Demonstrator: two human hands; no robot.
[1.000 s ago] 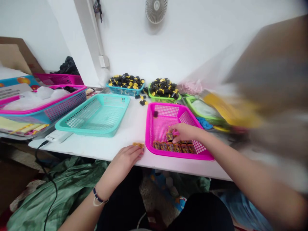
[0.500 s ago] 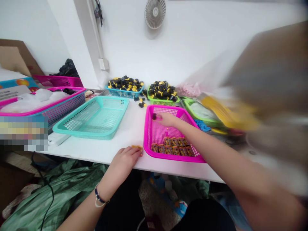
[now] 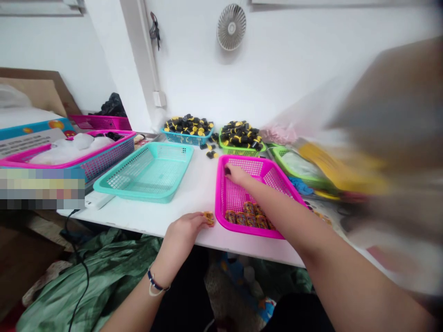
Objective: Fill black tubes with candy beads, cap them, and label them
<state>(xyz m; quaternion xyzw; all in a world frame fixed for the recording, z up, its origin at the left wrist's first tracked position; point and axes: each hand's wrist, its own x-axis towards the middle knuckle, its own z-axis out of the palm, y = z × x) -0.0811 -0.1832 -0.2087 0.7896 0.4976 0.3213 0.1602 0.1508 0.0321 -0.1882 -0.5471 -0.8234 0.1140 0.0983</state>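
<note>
My right hand (image 3: pixel 238 175) reaches into the far left corner of a pink mesh basket (image 3: pixel 273 171), its fingers closing on a small dark cap (image 3: pixel 227 171). A row of orange-labelled little bottles (image 3: pixel 248 216) lies along the basket's near wall. My left hand (image 3: pixel 183 229) rests on the white table's front edge, just left of the basket, fingers pinched on one small orange bottle (image 3: pixel 208 217). A bracelet circles that wrist.
A teal mesh basket (image 3: pixel 148 171) sits left of the pink one. Behind stand a blue basket (image 3: pixel 188 130) and a green basket (image 3: pixel 239 137) heaped with black-and-yellow caps, a few caps (image 3: pixel 209 151) loose between. Stacked pink baskets (image 3: pixel 104 154) at left; blurred clutter at right; a wall fan (image 3: pixel 231 26).
My right hand left the row of bottles and went to the basket's far left corner, onto the dark cap. My left hand raised its small bottle slightly. The camera shifted a little.
</note>
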